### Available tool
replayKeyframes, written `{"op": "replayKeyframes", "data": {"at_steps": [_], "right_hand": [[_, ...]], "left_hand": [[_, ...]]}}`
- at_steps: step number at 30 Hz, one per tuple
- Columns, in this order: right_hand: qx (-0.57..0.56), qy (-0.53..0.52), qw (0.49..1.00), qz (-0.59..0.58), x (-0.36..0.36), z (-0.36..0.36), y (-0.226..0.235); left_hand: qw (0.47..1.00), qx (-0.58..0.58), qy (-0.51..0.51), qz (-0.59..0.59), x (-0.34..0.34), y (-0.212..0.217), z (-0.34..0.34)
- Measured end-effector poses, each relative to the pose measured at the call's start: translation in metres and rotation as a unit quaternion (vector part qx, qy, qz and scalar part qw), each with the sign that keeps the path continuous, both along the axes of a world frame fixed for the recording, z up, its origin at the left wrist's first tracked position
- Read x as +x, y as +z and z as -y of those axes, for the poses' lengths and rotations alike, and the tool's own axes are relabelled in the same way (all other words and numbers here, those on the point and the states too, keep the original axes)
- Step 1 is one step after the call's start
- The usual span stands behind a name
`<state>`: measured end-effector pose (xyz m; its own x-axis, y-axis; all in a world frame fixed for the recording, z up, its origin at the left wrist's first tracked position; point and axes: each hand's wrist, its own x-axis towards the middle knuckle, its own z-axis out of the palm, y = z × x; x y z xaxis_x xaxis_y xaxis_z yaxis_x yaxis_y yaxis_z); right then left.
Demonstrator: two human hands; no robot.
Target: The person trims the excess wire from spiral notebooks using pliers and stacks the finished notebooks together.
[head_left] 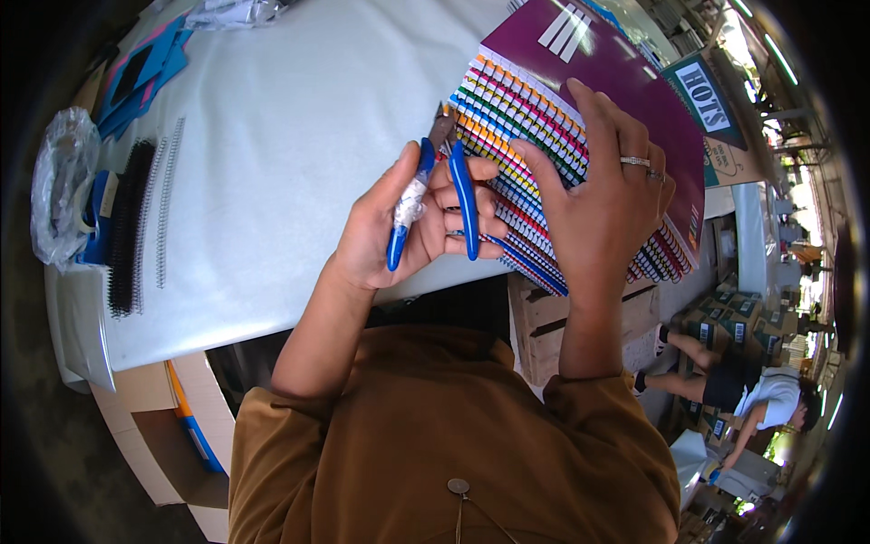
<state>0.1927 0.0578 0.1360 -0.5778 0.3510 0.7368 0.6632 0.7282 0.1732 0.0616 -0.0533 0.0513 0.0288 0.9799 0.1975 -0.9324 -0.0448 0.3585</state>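
Note:
My left hand (385, 222) holds a pair of wire cutters (465, 195) with blue handles. One handle is wrapped in whitish plastic or tape, and my fingers curl behind the other. The jaws point away from me, at the left edge of a tall stack of spiral-bound notebooks (535, 154). Many bound edges show in orange, red, green, yellow and blue bands. A shiny purple cover (634, 63) tops the pile. My right hand (594, 195), with rings on it, lies over this stack, its fingers spread on the cover and its thumb near the bound edges.
At the table's left lie black and metal wire coils (136, 227), a clear plastic bag (65, 181) and blue sheets (149, 77). The white table (263, 163) curves around me. A cardboard box (136, 444) stands below left, a wooden crate (544, 317) below the stack. Another person (725, 381) bends at far right.

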Motion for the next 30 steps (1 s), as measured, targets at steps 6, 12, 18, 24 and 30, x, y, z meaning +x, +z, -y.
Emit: {"op": "replayKeyframes", "data": {"at_steps": [6,12,18,24,30], "right_hand": [[-0.001,0.004,1.0,-0.011,0.001,-0.001,0.0],[-0.002,-0.005,1.0,-0.005,-0.001,0.002,0.003],[-0.013,-0.01,1.0,-0.014,-0.001,0.0,0.0],[-0.022,-0.021,0.999,0.021,0.001,0.004,0.004],[-0.004,-0.021,1.0,0.01,0.001,0.001,0.002]], "left_hand": [[0.998,0.031,-0.052,0.015,-0.005,-0.004,0.001],[0.995,0.006,-0.084,0.053,-0.015,-0.01,0.006],[0.926,-0.223,0.128,-0.277,0.004,0.009,0.013],[0.995,-0.088,0.009,-0.038,-0.005,0.012,0.005],[0.64,-0.273,0.274,-0.664,0.009,0.029,0.0]]}}
